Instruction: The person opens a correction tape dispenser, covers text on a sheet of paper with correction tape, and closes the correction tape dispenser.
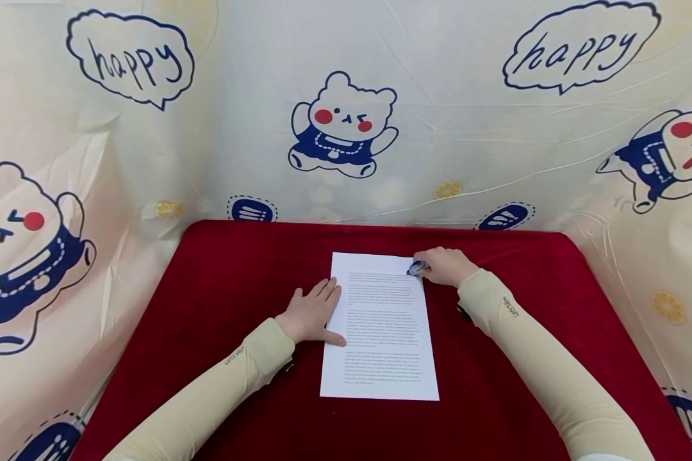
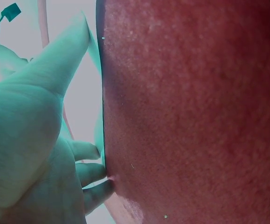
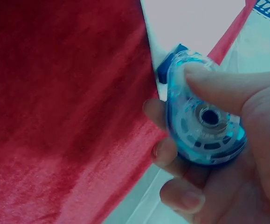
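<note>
Sleeves (image 1: 548, 365) rise from the frame's bottom. Right of centre, our right hand (image 1: 450, 266) grips a tape dispenser (image 1: 418, 267), jutting out leftward, at the paper's (image 1: 377, 326) upper-right corner; our left hand (image 1: 310, 316) spreads over its left edge.

"What's on the arms?"
"Cream cloth: a left sleeve (image 1: 202, 390) and a right sleeve (image 1: 542, 358), both close-fitting and smooth."
"Any markings?"
"Small dark lettering (image 1: 510, 307) near each wrist."
"And the ends?"
"Something black (image 1: 463, 312), too small to make out, shows under each cuff (image 1: 477, 291). White fabric (image 1: 602, 457) edges the right sleeve's upper end."
</note>
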The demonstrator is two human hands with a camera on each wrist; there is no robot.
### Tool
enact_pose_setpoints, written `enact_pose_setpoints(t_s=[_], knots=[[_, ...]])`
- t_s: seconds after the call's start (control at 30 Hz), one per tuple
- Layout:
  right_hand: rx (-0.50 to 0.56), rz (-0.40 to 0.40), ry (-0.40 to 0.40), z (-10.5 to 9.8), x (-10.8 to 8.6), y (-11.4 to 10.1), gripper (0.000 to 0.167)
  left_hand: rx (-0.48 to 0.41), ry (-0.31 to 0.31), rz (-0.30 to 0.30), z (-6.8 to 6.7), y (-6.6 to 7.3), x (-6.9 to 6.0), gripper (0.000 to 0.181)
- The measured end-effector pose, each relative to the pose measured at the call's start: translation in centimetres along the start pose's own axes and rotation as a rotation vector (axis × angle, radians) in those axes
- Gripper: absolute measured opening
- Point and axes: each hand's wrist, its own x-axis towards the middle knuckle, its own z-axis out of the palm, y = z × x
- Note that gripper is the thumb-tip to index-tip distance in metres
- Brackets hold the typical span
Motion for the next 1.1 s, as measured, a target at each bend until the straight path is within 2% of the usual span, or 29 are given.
enact_pose_setpoints(t_s=[0.13,0.33,0.47,0.73,1.1], knots=[[0.037,-0.032,0.015,0.0,-0.2,0.2,0.012,-0.003,0.002,0.0,-0.1,0.0,-0.1,0.123],[0.122,-0.082,0.104,-0.2,-0.3,0.3,0.018,-0.002,0.015,0.011,-0.2,-0.1,-0.1,0.121],[0.131,-0.105,0.133,-0.4,0.0,-0.3,0.019,0.001,0.01,0.007,-0.2,-0.2,0.0,0.121],[0.12,-0.14,0.099,-0.6,0.6,-2.3,0.023,-0.017,0.009,0.005,0.0,-0.2,0.0,0.121],[0.169,-0.159,0.009,-0.1,2.4,-5.1,0.024,-0.014,-0.003,0.007,0.1,-0.2,0.1,0.122]])
